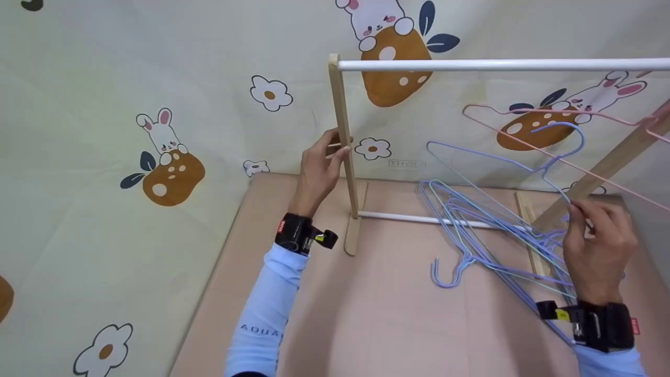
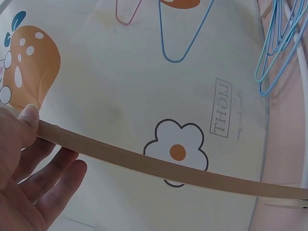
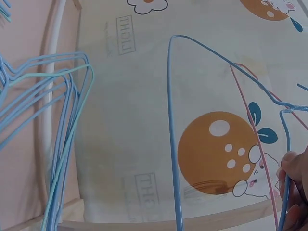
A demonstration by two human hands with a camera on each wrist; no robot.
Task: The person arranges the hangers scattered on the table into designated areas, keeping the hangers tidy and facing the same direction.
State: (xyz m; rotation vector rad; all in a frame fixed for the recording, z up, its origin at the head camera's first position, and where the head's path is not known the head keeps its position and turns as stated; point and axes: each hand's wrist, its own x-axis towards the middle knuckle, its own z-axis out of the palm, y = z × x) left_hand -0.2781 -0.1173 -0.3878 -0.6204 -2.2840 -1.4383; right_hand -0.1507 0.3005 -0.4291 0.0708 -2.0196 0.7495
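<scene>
Against rabbit-print sheeting point(image 1: 94, 251), we see the left hand point(image 1: 320, 170) grip a wooden rack upright point(image 1: 342, 107). The right hand point(image 1: 599, 246) pinches a blue clothes hanger point(image 1: 540, 168) near piled hangers point(image 1: 465, 258).

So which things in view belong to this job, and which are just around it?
Likely part of the job:
blue wire hanger, in the right grip
wood-and-white garment rack, one post in the left grip
pink wire hanger, behind the blue one
heap of blue and mint-green hangers

Just around it:
rabbit-print backdrop
pinkish surface below
black wrist cameras, worn
</scene>
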